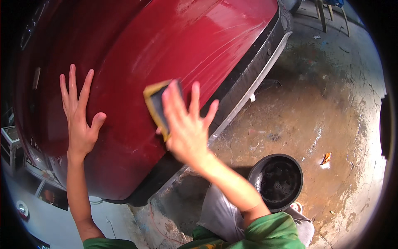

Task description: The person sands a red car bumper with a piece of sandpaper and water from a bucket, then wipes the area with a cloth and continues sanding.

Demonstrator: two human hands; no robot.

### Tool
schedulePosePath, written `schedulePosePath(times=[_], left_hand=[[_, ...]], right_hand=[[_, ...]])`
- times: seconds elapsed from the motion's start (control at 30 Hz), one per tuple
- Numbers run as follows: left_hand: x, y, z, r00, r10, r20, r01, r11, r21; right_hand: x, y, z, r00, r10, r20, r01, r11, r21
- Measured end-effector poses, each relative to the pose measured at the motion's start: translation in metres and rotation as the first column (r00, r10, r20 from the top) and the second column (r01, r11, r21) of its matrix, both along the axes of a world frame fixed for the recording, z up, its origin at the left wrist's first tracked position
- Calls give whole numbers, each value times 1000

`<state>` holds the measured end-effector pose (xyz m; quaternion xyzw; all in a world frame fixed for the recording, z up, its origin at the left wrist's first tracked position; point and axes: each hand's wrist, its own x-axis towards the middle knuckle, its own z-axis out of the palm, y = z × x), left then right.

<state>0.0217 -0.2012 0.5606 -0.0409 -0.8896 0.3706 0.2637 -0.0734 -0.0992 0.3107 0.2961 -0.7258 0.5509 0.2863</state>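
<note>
Under your right hand, on the red panel of a vehicle, lies a pad with a dark face and a yellow border. Much of it is covered by your fingers and palm, so its full shape and underside can't be seen. Your hand is slightly blurred: two fingers lie close together along the pad, your thumb tip just shows at its left edge, and the other two fingers fan out to the right, off it. You have hold of the pad between thumb and fingers in a loose, flat grip.

To the left, your left hand is spread wide over the panel with nothing in it; your little finger is hard to make out, and you can't tell whether your palm touches the paint.

Beyond the panel's right edge runs a dark trim strip. Near your right forearm, a round black tub with dark, frothy liquid stands on the stained floor, partly hiding your sandalled foot. An orange scrap lies to its right. At the upper right, chair legs show, their seat cut off.
</note>
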Motion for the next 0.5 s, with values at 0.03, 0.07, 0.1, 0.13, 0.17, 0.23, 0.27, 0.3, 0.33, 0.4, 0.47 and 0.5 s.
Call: schedulePosePath(times=[0.03,0.07,0.1,0.13,0.17,0.23,0.27,0.3,0.33,0.4,0.47,0.5], left_hand=[[3,2,4,1000,-6,4,6,1000,-7],[3,4,3,1000,-24,13,24,1000,-1],[2,3,-1,1000,-18,20,18,1000,2],[-2,7,-3,1000,-18,20,18,1000,-2],[-4,8,-3,1000,-15,19,15,1000,-9],[-8,11,-4,999,-32,28,31,999,14],[3,5,3,999,7,36,-7,1000,1],[12,2,7,999,22,25,-22,1000,-9],[7,4,4,1000,0,29,0,1000,-21],[-7,3,-10,998,-60,14,60,998,13],[-2,7,-6,999,-46,-5,45,997,-67],[-3,9,-5,998,-52,-23,50,997,-60]], right_hand=[[-32,24,23,999,-9,40,13,994,-105],[-78,41,30,975,-220,29,222,970,-96],[-132,44,23,927,-373,29,373,919,-130],[-178,61,19,902,-426,64,431,887,-165],[-202,78,28,889,-454,63,458,873,-167],[-192,72,17,860,-510,20,509,853,-116],[-145,35,23,887,-460,26,460,881,-107],[-88,21,32,952,-304,45,307,946,-100],[-43,12,31,979,-186,82,187,982,-6],[20,-20,-2,995,-102,-21,102,995,4],[1,0,9,998,-16,-55,11,995,-95],[-27,11,17,996,-37,-84,31,997,-76]])
